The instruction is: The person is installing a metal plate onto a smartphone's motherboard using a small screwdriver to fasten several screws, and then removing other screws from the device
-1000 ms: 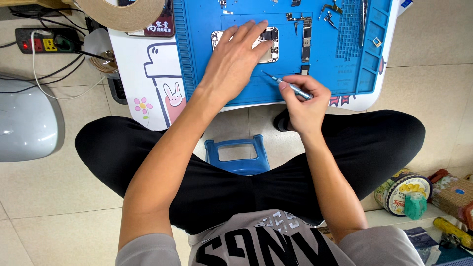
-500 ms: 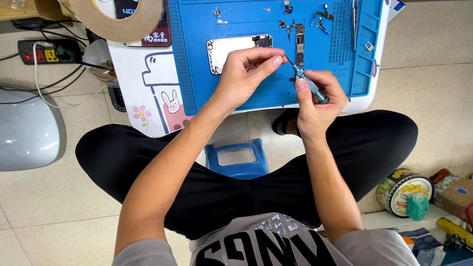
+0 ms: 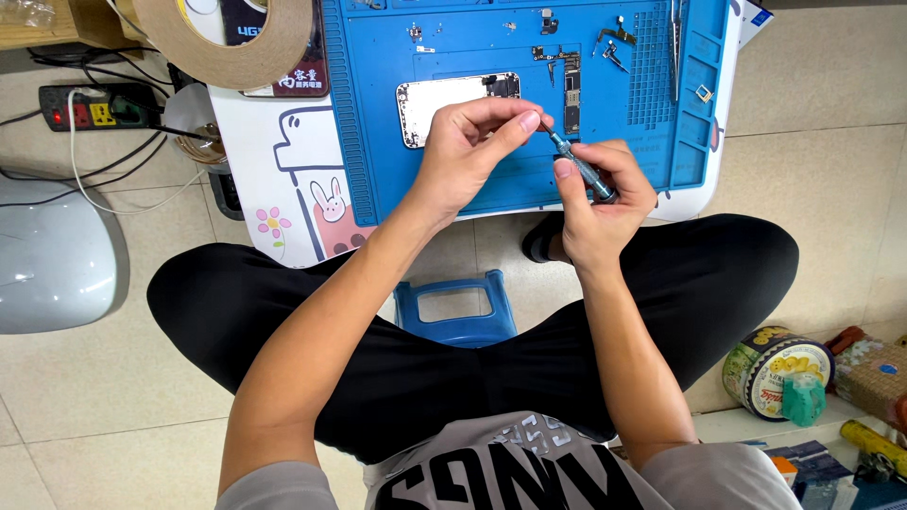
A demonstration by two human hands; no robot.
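Here, above the near edge of the blue mat (image 3: 378,142) on the tabletop, the right hand (image 3: 605,203) is closed around a small screwdriver (image 3: 576,166), grip wrapped on the lower shaft. Left hand (image 3: 472,142) pinches its tip between thumb and forefinger. The tool looks light, stiff and thin, probably slippery metal; best held on the knurled handle. Slim, teal-grey, dark tip. An opened phone shell (image 3: 444,104) lies just beyond, untouched.
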